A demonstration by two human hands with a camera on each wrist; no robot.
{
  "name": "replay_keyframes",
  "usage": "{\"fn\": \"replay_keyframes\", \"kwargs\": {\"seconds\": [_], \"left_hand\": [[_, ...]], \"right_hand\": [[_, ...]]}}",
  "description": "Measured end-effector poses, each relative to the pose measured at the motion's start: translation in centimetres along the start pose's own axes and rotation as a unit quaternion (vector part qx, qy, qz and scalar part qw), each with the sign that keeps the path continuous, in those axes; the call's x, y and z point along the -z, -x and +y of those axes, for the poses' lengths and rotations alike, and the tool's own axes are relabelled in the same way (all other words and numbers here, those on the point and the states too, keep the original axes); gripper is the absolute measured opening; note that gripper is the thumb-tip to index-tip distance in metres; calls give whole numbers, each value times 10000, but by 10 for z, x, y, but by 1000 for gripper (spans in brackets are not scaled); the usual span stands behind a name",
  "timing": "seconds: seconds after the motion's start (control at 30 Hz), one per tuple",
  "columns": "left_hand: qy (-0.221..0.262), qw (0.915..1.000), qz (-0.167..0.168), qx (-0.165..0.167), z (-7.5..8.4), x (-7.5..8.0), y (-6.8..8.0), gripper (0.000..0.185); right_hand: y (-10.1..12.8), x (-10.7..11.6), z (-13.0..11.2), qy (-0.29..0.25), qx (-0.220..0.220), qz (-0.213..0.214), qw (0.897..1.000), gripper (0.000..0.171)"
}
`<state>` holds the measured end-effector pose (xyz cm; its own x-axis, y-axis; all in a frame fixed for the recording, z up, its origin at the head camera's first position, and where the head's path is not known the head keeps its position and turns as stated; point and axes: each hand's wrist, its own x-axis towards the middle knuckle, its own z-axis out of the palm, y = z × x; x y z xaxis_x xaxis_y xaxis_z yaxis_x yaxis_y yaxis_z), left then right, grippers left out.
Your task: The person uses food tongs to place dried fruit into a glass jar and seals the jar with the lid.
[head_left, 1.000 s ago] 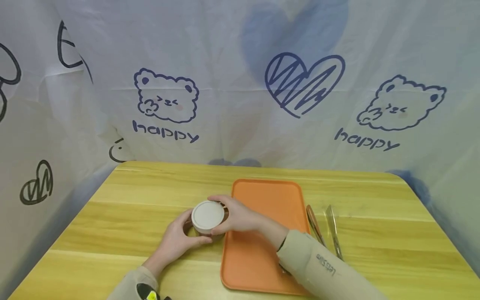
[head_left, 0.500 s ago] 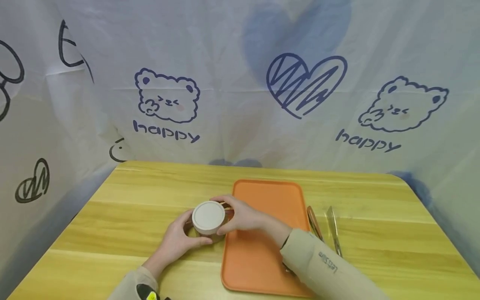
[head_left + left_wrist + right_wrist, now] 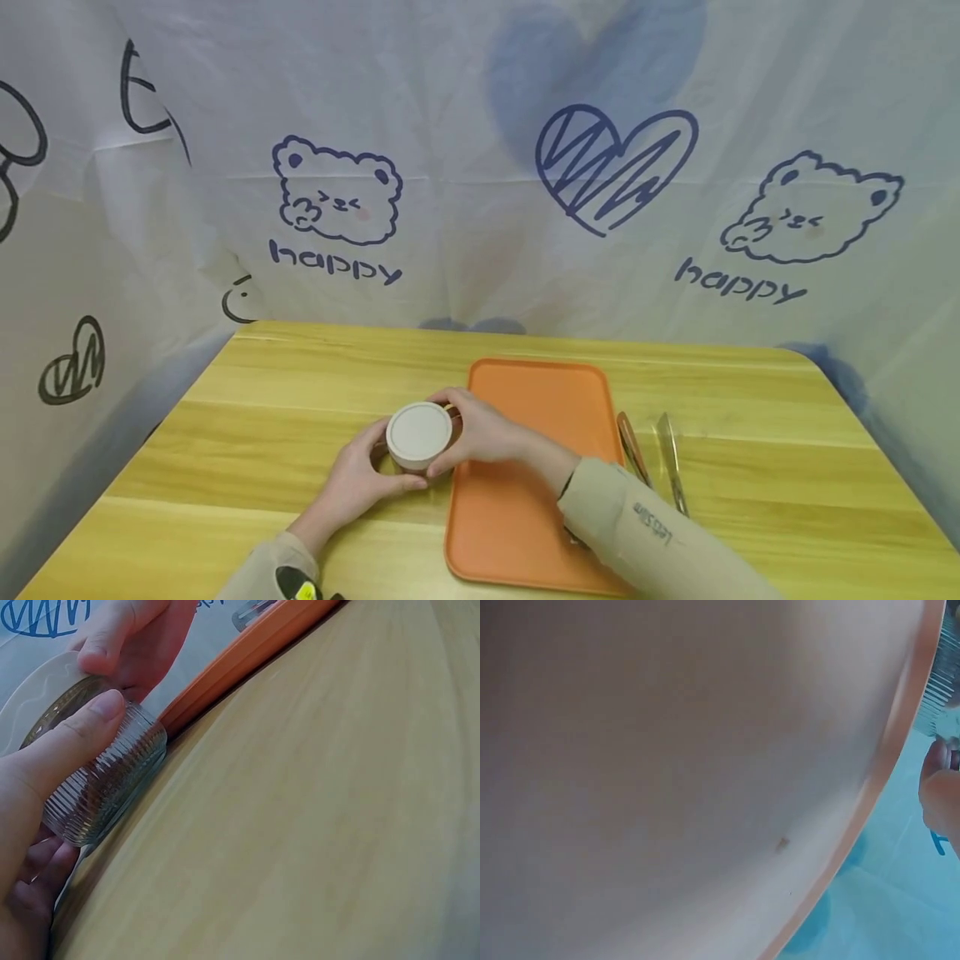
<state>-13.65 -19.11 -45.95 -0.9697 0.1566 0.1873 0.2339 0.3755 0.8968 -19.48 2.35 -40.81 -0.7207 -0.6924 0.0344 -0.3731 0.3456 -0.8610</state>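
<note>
On your wooden table (image 3: 300,392), just left of the orange tray (image 3: 540,400), your left hand (image 3: 360,479) still grips the ribbed glass jar (image 3: 105,787) while your right hand (image 3: 480,433) keeps gripping its white lid (image 3: 418,432), barely shifted.

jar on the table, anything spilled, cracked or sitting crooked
Nothing stands out. The ribbed glass jar stands beside the orange tray, white lid level, left hand and right hand gripping it.
</note>
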Motion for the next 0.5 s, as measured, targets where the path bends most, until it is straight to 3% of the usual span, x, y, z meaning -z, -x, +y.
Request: {"fn": "replay_keyframes", "kwargs": {"seconds": [0.23,0.5], "left_hand": [[-16,10000,-25,20,-1,-2,0,85],[61,10000,-7,-57,-2,-1,1,86]], "right_hand": [[5,7,1,-43,79,-181,9998,93],[53,53,2,-1364,163,-203,9903,91]]}}
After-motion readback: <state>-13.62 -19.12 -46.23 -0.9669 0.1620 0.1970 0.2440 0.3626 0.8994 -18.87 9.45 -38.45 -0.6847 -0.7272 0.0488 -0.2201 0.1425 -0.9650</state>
